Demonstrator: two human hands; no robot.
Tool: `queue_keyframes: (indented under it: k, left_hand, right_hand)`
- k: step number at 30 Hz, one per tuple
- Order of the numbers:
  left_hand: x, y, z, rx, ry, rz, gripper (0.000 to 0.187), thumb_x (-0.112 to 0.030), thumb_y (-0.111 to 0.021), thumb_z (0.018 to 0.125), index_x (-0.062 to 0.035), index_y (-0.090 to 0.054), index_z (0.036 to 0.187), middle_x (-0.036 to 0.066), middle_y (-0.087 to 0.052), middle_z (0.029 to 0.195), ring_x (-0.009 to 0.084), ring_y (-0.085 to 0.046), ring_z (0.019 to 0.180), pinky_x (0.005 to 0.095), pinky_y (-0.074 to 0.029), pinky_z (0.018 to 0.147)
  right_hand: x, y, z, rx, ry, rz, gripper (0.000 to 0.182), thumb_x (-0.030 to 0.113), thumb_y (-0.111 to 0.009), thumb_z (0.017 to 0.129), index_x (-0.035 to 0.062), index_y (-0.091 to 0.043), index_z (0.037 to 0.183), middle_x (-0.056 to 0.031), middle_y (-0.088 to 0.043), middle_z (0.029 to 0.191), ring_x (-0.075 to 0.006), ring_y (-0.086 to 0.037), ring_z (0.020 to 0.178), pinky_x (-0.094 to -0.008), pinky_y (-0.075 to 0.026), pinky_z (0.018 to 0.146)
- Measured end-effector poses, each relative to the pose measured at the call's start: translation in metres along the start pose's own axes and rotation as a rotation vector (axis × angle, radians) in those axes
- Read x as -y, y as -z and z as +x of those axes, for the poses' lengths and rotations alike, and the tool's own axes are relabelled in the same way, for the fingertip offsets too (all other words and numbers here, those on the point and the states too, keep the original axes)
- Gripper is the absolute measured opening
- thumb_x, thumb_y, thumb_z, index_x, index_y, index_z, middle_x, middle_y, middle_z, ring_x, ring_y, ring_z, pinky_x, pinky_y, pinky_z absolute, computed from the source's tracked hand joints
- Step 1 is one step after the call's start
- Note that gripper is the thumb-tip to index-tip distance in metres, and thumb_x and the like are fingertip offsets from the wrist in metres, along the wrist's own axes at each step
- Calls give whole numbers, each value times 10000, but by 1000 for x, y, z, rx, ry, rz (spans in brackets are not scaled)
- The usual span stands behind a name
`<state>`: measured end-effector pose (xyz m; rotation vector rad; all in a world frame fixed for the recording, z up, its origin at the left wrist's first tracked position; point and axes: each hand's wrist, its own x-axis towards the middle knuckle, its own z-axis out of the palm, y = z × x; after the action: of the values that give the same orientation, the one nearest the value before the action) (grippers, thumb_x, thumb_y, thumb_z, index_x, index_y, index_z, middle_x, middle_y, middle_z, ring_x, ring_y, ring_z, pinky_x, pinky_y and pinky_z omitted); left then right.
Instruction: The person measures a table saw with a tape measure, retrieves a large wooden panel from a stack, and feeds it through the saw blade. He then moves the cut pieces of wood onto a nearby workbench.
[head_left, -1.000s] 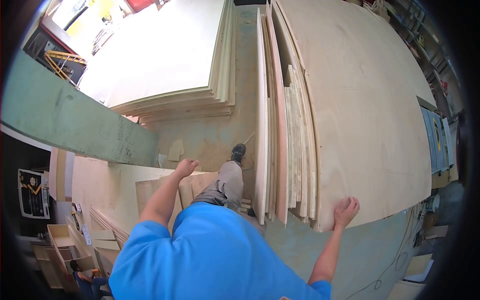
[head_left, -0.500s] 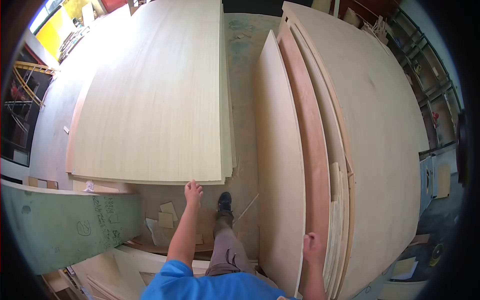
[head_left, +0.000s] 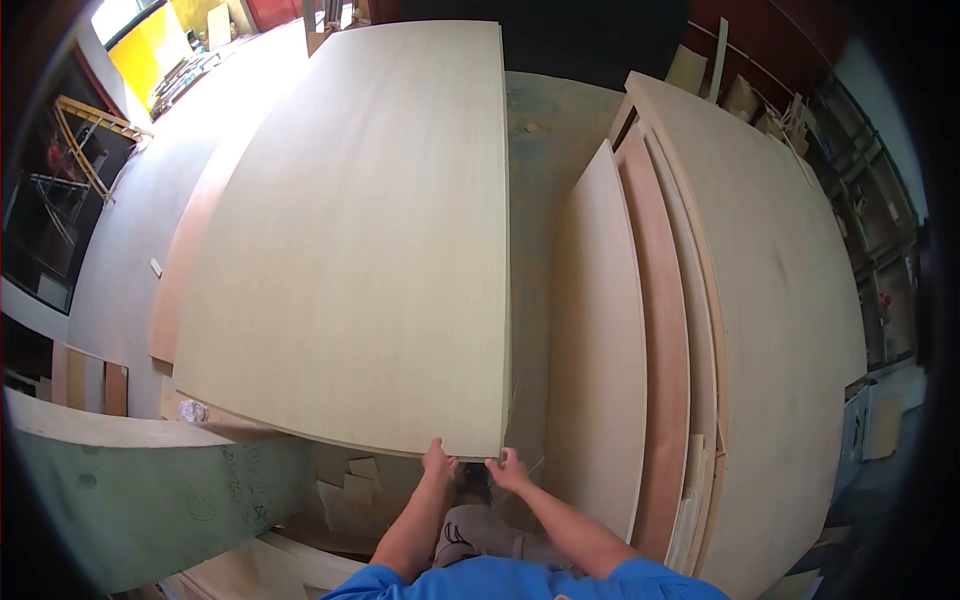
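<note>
A large pale plywood sheet [head_left: 350, 250] lies flat on top of a stack, with its near right corner close to my body. My left hand [head_left: 438, 462] is closed on its near edge, thumb on top and fingers curled below. At the corner, my right hand [head_left: 509, 470] grips the same sheet, its thumb over the top and fingers partly hidden under the edge. The two hands are a short distance apart. Most of the stack under the sheet is hidden.
Several boards, including a pale panel [head_left: 598, 340] and a reddish board [head_left: 655, 330], stand on edge to my right against a big wooden panel [head_left: 790, 300]. A green-grey board [head_left: 150, 500] is at lower left. Small offcuts [head_left: 360, 483] lie on the floor.
My right hand has left the upright boards and taken hold of the sheet's corner. My left hand has closed on the edge. The sheet's near edge now sits closer and slants; the view has shifted too.
</note>
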<state>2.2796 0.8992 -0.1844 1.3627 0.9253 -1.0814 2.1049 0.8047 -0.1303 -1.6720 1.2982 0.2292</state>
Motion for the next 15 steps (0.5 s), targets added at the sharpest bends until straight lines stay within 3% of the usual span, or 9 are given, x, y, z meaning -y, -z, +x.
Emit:
queue_keyframes:
  k: [3,6,7,10,11,14,15]
  left_hand:
    - [-6,-7,0,-84,75,3,511,-465,-550,956,-66,-503,1272,144,-614,1137,289,-604,1040,444,-461,827]
    - [-16,-28,-30,13,168,-15,521,-516,-487,959,-119,-530,1292,106,-603,1206,278,-570,1111,480,-452,864]
    - [-16,-29,-25,-19,187,-21,524,-529,-469,959,-133,-538,1295,93,-604,1223,278,-568,1123,487,-451,871]
    - [-16,-42,-21,-73,215,-63,536,-531,-459,951,-152,-542,1322,77,-605,1268,284,-575,1151,524,-457,900]
    - [-18,-46,-27,-62,199,-90,543,-507,-486,944,-143,-532,1344,88,-605,1281,293,-587,1155,546,-465,916]
    - [-24,-70,-39,-109,136,-142,562,-506,-516,946,-114,-534,1348,96,-623,1274,296,-615,1148,557,-499,916]
    - [-23,-73,-38,-143,116,-149,567,-517,-516,951,-104,-539,1338,95,-632,1265,294,-623,1142,551,-512,908]
  right_hand:
    - [14,14,24,407,-323,332,711,491,-615,933,-31,-412,1371,-236,-640,1183,-371,-643,1100,-502,-506,906]
    - [-11,-14,64,406,-899,1099,698,495,-664,885,-28,-470,1305,-242,-558,1303,-312,-584,1197,-477,-476,990]
    - [-2,-11,69,311,-918,1168,555,438,-672,885,41,-546,1250,-190,-562,1272,-319,-583,1138,-485,-457,1023]
    - [-1,-16,93,446,-851,1256,477,459,-664,876,137,-588,1220,-131,-548,1290,-332,-548,1152,-491,-411,1068]
    - [39,21,76,356,-908,1163,552,642,-546,877,210,-602,1216,-76,-564,1264,-314,-539,1068,-498,-429,968]
    - [40,18,98,543,-1099,1277,749,849,-365,833,231,-607,1179,-58,-551,1179,-274,-481,926,-412,-398,747]
    - [49,20,101,470,-1180,1159,844,907,-299,783,232,-602,1189,-54,-544,1181,-277,-465,932,-410,-386,730]
